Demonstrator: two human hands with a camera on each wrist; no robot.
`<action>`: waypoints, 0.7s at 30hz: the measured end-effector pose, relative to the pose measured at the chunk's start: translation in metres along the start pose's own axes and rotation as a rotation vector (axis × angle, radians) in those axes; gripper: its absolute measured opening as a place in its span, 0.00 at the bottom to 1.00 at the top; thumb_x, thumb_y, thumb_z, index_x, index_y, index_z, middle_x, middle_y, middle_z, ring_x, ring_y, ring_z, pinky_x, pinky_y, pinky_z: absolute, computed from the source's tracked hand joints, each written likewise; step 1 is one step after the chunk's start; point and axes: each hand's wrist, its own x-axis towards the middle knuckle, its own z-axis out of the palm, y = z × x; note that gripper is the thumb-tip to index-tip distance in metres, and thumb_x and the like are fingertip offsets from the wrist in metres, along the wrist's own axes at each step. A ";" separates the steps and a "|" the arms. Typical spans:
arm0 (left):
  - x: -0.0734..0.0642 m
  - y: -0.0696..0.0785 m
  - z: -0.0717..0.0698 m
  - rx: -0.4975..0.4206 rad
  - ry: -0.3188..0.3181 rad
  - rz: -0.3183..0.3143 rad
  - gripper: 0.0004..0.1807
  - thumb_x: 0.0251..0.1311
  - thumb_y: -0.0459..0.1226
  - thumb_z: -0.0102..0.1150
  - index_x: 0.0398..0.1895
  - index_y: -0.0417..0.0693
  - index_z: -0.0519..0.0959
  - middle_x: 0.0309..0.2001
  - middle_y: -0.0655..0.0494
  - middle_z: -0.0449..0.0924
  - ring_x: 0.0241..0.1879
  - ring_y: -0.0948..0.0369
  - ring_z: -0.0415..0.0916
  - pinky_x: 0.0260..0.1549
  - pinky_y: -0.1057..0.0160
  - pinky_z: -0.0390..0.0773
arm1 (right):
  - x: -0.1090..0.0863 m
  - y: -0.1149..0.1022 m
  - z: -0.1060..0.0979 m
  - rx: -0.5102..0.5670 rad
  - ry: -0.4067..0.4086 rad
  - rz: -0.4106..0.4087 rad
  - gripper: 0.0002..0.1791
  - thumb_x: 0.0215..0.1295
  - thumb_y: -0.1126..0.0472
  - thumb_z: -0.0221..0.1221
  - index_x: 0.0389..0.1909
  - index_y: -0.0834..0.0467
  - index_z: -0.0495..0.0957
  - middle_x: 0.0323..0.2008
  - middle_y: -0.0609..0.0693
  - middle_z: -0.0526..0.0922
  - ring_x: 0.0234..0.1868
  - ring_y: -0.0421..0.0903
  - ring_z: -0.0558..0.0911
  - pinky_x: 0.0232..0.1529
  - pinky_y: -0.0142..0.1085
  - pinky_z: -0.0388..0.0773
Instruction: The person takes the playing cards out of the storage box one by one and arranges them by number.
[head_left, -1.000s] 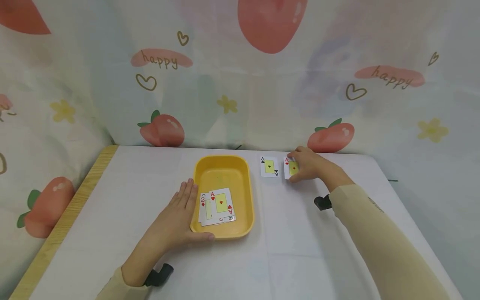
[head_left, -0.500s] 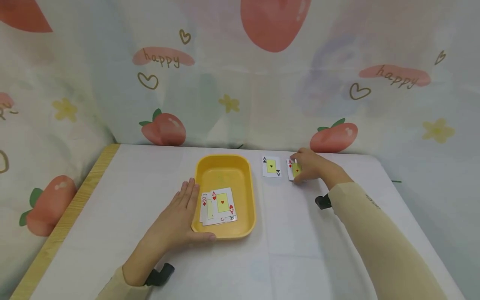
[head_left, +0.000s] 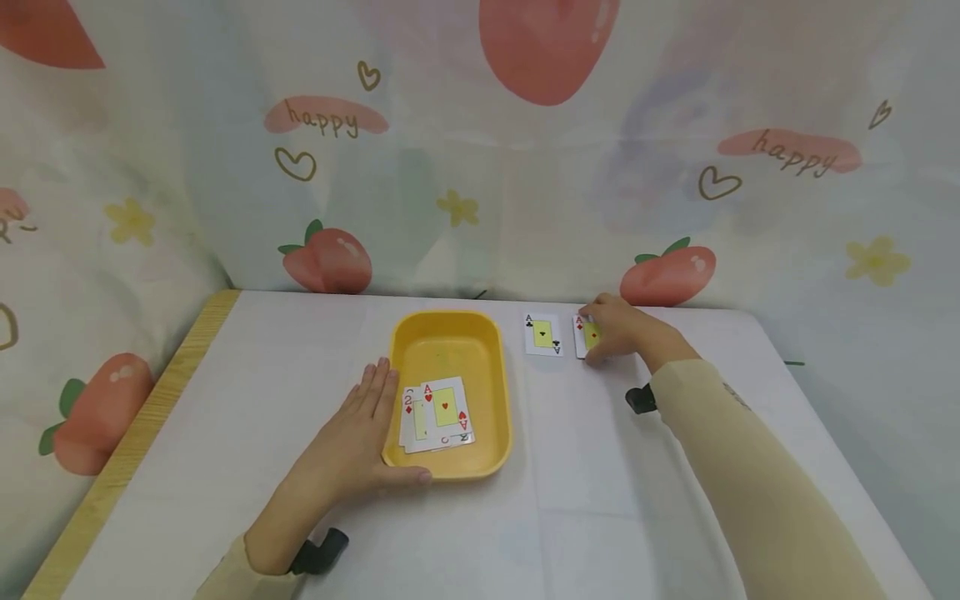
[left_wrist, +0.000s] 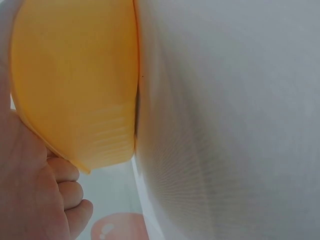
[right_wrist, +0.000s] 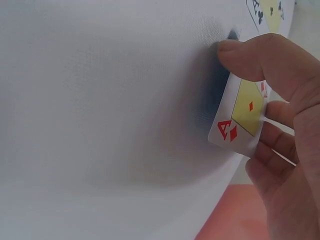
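In the head view my right hand (head_left: 621,329) is at the far right of the table, holding the ace of diamonds (head_left: 591,335) by its edges. The right wrist view shows the thumb on one edge of that ace (right_wrist: 243,117) and the fingers along the opposite edge, with a dark shadow beside it. Just left of it lies the ace of clubs (head_left: 542,335), face up. My left hand (head_left: 348,442) rests with straight fingers against the left rim of a yellow plastic tray (head_left: 501,400). Its thumb lies at the tray's near left corner.
Inside the tray, several playing cards overlap, with the ace of hearts (head_left: 446,408) on top and a two of diamonds (head_left: 408,421) partly covered. A white cloth (head_left: 585,517) covers the table, and a wooden edge (head_left: 150,400) shows at left. Behind hangs a printed curtain (head_left: 510,208).
The head view has shifted slightly. My right hand stays at the ace of diamonds with only small finger movements, and my left hand keeps its place on the tray.
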 end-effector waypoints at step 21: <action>0.000 0.000 0.000 0.012 -0.014 0.003 0.78 0.38 0.80 0.58 0.79 0.37 0.39 0.81 0.42 0.32 0.80 0.47 0.32 0.76 0.47 0.48 | 0.001 -0.001 0.002 -0.002 -0.055 0.045 0.49 0.51 0.51 0.75 0.74 0.57 0.64 0.69 0.61 0.63 0.61 0.59 0.67 0.61 0.59 0.73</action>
